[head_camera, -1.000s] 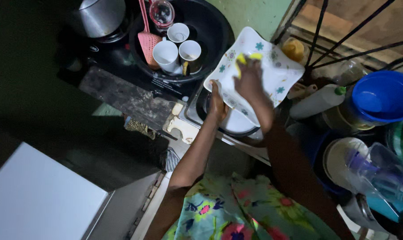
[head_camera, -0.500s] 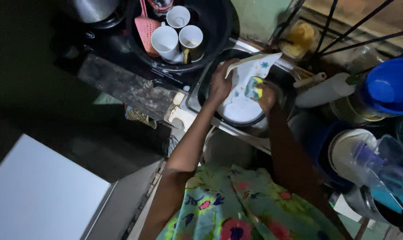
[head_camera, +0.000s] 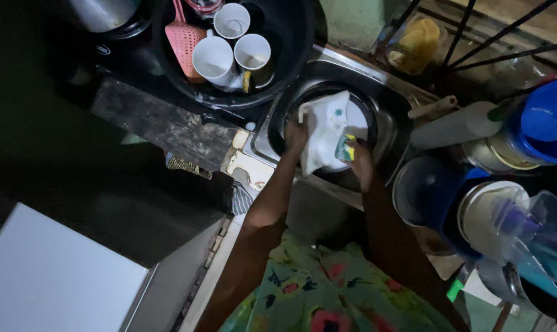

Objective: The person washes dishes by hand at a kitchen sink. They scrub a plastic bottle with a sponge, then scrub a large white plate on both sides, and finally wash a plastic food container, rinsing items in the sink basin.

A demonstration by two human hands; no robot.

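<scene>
While the white plate (head_camera: 323, 126) with its small flower pattern stands tilted on edge inside the round metal sink basin (head_camera: 386, 117), the washing step looks to be in hand: the plate is being scrubbed over the bowl. The left hand (head_camera: 295, 134) grips the plate's near edge, fingers curled around the rim and clamped on it. The right hand (head_camera: 359, 161) presses a yellow-green sponge (head_camera: 345, 147) against the plate's face, fingers closed on the sponge.

By my reading, carrying this step on calls for a firm hold on the wet rim with the left hand while the sponge works across the rest of the surface, keeping the plate low in the basin so it cannot slip far.

Just beside the sink, on the left, a black basin (head_camera: 291, 67) holds three white mugs (head_camera: 214, 59) and a pink slotted spatula (head_camera: 181, 42). To the right stand a white bottle (head_camera: 454, 126) lying on its side, a blue-lidded container (head_camera: 546, 120) and stacked bowls (head_camera: 423, 190). A worn desk edge (head_camera: 161, 126) runs left of the sink, and the person's floral garment (head_camera: 334, 295) shows below.
</scene>
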